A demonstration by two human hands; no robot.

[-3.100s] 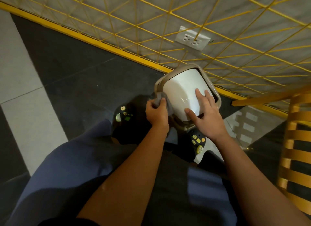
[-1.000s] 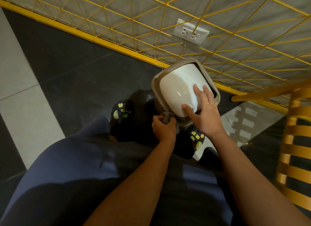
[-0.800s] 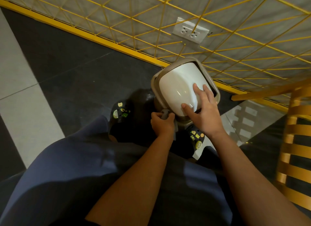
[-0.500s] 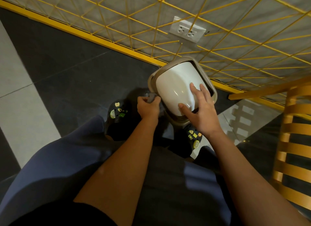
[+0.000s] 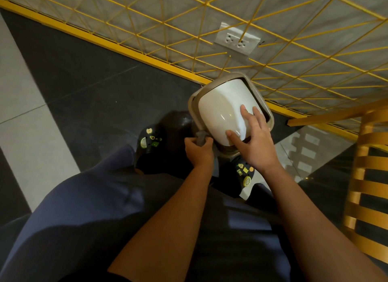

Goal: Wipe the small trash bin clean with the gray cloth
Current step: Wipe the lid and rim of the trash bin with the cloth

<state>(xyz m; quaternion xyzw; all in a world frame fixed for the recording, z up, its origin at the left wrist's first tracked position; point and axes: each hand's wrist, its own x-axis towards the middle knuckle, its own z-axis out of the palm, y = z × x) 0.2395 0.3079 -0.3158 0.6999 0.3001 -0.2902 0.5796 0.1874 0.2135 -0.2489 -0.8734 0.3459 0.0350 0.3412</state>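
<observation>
Between both hands, small trash bin (image 5: 222, 105), left hand (image 5: 198, 150) clutching gray cloth (image 5: 201, 137), right hand (image 5: 255, 143) flat, open

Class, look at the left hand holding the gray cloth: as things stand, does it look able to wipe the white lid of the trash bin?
Probably yes for the near-left part: the left hand with the gray cloth sits at the lid's edge. The right hand covers the lid's near-right portion.

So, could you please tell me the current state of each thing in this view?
Small beige trash bin: upright on the floor.
White domed lid: shut.
Gray cloth: bunched against the bin's side.
Left hand: gripping the cloth.
Right hand: flat on the lid.
</observation>
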